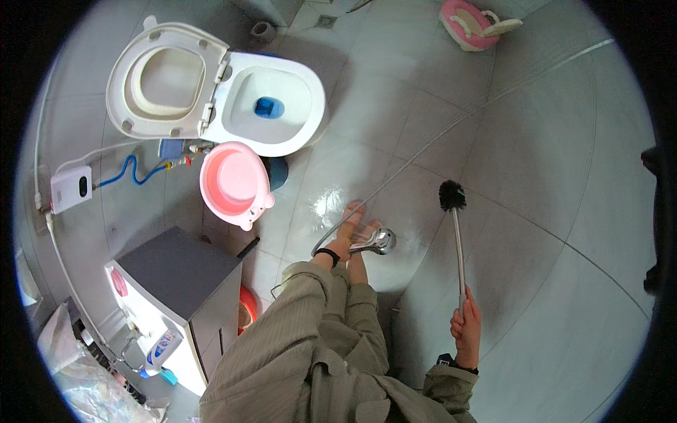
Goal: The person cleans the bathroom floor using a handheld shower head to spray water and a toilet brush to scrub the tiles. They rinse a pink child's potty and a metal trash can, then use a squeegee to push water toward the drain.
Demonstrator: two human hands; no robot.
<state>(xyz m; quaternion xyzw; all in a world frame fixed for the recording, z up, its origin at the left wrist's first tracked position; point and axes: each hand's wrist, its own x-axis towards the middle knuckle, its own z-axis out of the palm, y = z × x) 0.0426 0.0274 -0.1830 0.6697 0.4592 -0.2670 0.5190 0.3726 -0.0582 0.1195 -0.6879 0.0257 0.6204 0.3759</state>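
Observation:
My left hand (340,246), with a black band at its wrist, is closed round the handle of a chrome shower head (383,241). A thin silver hose (430,144) trails from it toward the upper right. In my right hand (466,329) is the metal handle of a toilet brush (460,257), its black bristles pointing away from me above the floor. The toilet (310,106) stands at the far left, seat and lid raised, with blue water in the bowl. Both hands are well apart from it.
Beside the toilet sits a pink basin (229,180). A dark-topped cabinet (180,271) and a bottle (163,350) are at the left. Grey wet floor tiles (331,201) lie around my feet. A pink child's seat (469,25) is at the far right.

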